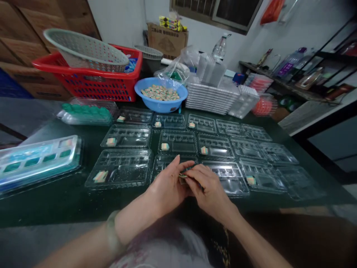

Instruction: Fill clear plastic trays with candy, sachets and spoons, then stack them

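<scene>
My left hand (171,182) is cupped around some small flat pieces (182,178), which look pale with a dark greenish edge. From the right, the fingers of my right hand (205,186) pinch the same pieces, and the two hands meet over the front row of trays. Partly behind my hands lies a clear plastic tray (160,163) with compartments. Further right, another clear tray (231,180) shows bare compartments. Small stacks of pastel-striped pieces lie in several trays, such as the stack (100,176) at the front left and the stack (251,180) at the right.
Rows of clear trays cover the dark green table (64,208). A blue basin (161,106) of loose pieces stands behind them. Nearby are a red basket (92,87), a stack of nested trays (210,98), a filled tray pack (39,160) and a plastic bottle (220,46).
</scene>
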A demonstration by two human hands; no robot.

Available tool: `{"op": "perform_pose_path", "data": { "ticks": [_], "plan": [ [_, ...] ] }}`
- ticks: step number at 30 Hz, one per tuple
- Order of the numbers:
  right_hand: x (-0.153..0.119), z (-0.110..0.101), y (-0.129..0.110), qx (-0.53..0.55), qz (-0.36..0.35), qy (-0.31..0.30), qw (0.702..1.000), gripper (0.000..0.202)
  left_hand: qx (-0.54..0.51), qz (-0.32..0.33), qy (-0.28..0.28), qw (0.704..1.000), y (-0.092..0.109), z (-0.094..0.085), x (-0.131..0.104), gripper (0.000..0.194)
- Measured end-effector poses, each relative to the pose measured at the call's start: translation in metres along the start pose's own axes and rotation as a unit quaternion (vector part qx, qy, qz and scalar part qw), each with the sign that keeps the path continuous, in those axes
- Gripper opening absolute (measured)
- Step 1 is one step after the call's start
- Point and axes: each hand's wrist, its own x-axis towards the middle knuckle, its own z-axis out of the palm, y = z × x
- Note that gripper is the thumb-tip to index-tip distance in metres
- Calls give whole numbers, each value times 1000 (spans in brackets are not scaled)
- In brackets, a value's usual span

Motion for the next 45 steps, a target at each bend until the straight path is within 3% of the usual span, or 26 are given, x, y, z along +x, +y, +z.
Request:
{"op": "perform_pose_path", "data": {
  "ticks": [4, 10, 12, 14, 16, 18, 21, 25, 30, 36, 38, 40, 42, 45],
  "plan": [
    [0, -1, 0, 44, 48, 32, 997, 15, 16, 26, 23, 999, -3, 3, 1, 42],
    [20, 13, -2, 22, 21, 20, 999, 18, -11, 47, 95, 994, 16, 7, 2, 34],
    [27, 12, -3, 54, 20, 38, 998, 16, 3, 67, 76, 995, 23, 4, 1, 35],
    [29, 9, -4, 62, 28, 93, 993, 14, 7, 84, 35, 996, 28, -1, 0, 39],
    [30, 7, -5, 20, 24, 146, 989, 14, -3, 100, 14, 995, 30, -4, -1, 42],
    [29, 10, -8, -45, -2, 161, 986, 14, -13, 100, 28, 994, 30, -4, -1, 45],
    [28, 21, -14, -113, -36, 150, 982, 15, -22, 91, 56, 994, 28, -2, 1, 47],
    [29, 28, -17, -102, -54, 103, 988, 20, -16, 92, 56, 994, 29, 1, 1, 48],
    [33, 16, -12, 22, -25, 39, 999, 13, 76, 102, 106, 986, 29, 12, -8, 38],
    [30, -2, -8, 39, -4, 54, 998, 14, 127, 175, 141, 966, 23, 23, 1, 50],
    [23, -13, -1, 25, 7, 75, 997, 16, 134, 165, 131, 968, 19, 27, 7, 50],
    [14, -30, 15, 12, 37, 118, 992, 16, 146, 96, 94, 980, 17, 28, 13, 40],
    [3, -53, 44, -25, 78, 179, 980, 16, 154, 28, 69, 985, 20, 26, 16, 38],
    [-9, -83, 99, -180, 124, 239, 946, 19, 158, 17, 80, 984, 30, 16, 15, 49]
  ]
}}
